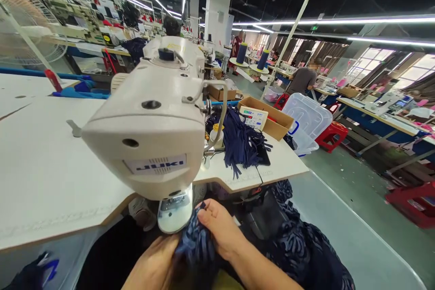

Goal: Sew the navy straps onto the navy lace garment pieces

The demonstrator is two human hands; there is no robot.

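Both my hands are at a piece of dark blue patterned fabric point(195, 240), just below and right of the sewing machine point(146, 122). My right hand point(219, 226) is closed, pinching the top edge of the fabric between thumb and fingers. Lower and to the left, my left hand point(154, 258) is closed against the fabric's left side; its fingertips are partly hidden by the cloth. The machine's rounded metal arm end point(175, 215) sits right beside the fabric. I cannot tell whether the two touch.
Navy fabric strips point(239, 138) lie on the white table point(44, 154), near a control panel point(253, 118) and a cardboard box point(277, 120). A clear plastic bin point(307, 120) stands beyond. More patterned fabric point(302, 244) is heaped at my right. A person point(302, 77) works farther back.
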